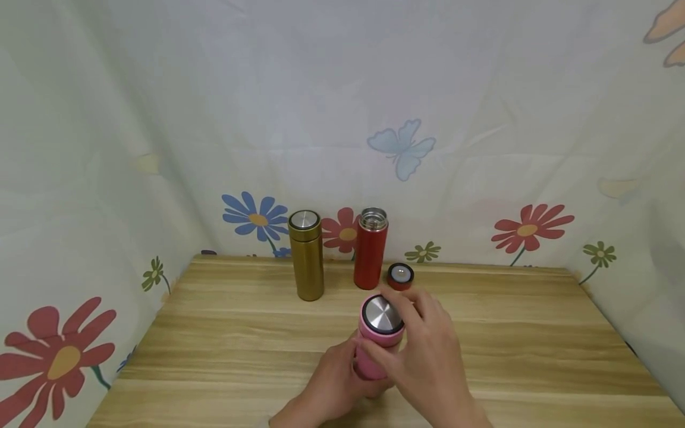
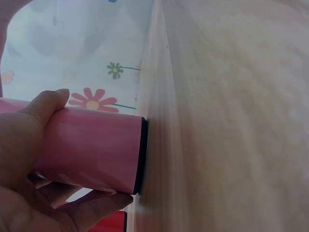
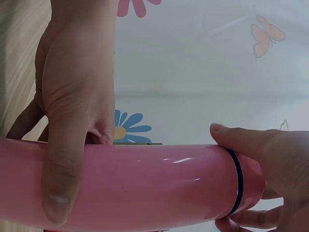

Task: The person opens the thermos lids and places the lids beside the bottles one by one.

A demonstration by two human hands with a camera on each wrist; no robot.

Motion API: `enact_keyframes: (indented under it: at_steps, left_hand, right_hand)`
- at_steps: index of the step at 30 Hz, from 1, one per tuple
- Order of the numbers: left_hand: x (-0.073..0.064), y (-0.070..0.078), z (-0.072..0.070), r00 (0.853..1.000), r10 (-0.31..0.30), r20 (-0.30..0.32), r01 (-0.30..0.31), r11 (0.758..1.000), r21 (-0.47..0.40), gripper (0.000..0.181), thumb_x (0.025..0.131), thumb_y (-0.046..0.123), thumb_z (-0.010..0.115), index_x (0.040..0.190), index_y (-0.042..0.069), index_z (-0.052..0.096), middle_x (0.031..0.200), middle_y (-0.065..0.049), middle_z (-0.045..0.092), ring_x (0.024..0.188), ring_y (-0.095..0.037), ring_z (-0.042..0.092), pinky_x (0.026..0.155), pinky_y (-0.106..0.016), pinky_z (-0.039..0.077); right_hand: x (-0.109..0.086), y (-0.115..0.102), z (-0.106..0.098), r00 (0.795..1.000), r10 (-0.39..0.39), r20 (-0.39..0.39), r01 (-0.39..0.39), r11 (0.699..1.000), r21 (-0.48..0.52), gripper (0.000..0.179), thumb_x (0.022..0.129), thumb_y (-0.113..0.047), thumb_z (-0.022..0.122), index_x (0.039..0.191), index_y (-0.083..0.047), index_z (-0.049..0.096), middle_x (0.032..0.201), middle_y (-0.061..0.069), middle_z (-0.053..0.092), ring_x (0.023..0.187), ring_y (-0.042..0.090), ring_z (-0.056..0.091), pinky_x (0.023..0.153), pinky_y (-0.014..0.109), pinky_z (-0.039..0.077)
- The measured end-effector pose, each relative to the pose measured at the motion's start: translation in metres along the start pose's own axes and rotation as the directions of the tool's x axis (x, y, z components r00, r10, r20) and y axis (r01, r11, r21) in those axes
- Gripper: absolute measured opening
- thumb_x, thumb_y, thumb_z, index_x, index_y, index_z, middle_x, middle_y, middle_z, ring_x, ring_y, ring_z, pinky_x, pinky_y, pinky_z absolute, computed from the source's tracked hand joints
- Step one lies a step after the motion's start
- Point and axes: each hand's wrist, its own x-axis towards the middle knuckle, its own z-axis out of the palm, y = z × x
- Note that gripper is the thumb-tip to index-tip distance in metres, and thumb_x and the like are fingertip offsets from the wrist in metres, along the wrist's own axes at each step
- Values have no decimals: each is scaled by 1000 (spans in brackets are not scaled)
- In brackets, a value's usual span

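A pink thermos bottle (image 1: pixel 369 361) stands close to upright near the table's front, its base right at the tabletop in the left wrist view. My left hand (image 1: pixel 336 375) grips the body, thumb on one side and fingers on the other. From the right, my right hand (image 1: pixel 432 351) holds the pink lid (image 1: pixel 382 315) with its silver top, thumb and fingers on opposite sides. The right wrist view shows a dark ring between the lid (image 3: pixel 253 181) and the body (image 3: pixel 145 186). Part of the bottle is hidden behind the hands.
Behind the hands stands an open red thermos bottle (image 1: pixel 369 257), its steel mouth showing. Its red lid (image 1: pixel 400 277) lies upturned beside it on the right. To the left, a gold thermos bottle (image 1: pixel 307 267) has its lid on. A flowered curtain (image 1: pixel 460 226) borders the wooden table (image 1: pixel 241 351).
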Motion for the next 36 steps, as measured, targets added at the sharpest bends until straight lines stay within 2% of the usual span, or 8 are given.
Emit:
enact_keyframes:
  at_steps: [6,19,23,27,32,36]
  left_hand:
    - [0,0,-1,1000,3,2,-3,1000,3,76,78,62,84,135,20,57,119,6,71,99,-4,65,84,-27,55]
    - [-1,0,-1,1000,-19,3,19,1000,2,77,77,65,82,135,22,56,118,7,71,100,-5,65,85,-29,55]
    - [0,0,-1,999,-31,32,33,999,-44,75,78,63,83,137,28,53,122,11,69,102,-4,64,89,-31,55]
    - [0,-2,-1,999,-3,34,5,998,-55,72,78,62,84,136,33,52,121,13,69,102,-2,64,89,-30,55]
    - [-1,-2,-1,999,28,23,-26,998,-60,70,79,61,83,136,36,52,118,15,70,101,-1,65,88,-28,55]
    - [-1,-1,-2,999,31,23,-29,998,-61,72,79,62,83,139,35,51,118,14,70,102,-1,65,87,-27,55]
  right_hand:
    - [-1,-3,1,1000,15,-23,-15,1000,0,77,65,-45,99,131,-19,70,115,1,64,104,18,62,83,39,57]
    - [1,1,1,999,-16,-36,17,999,38,74,67,-44,98,131,-20,71,115,1,66,106,16,62,82,40,57]
    - [2,3,-1,1000,-16,-5,16,997,74,73,68,-43,97,133,-21,70,116,-1,66,108,15,61,83,41,57]
    - [3,6,-3,999,-24,38,19,992,126,72,70,-39,97,134,-22,70,118,-2,66,111,13,61,86,41,59]
    - [6,10,-7,996,-31,85,13,979,202,68,71,-30,97,133,-22,70,124,-2,65,114,14,62,88,42,60]
    - [7,14,-6,994,-44,98,17,966,258,69,70,-23,97,133,-23,70,126,-2,64,116,14,62,90,42,60]
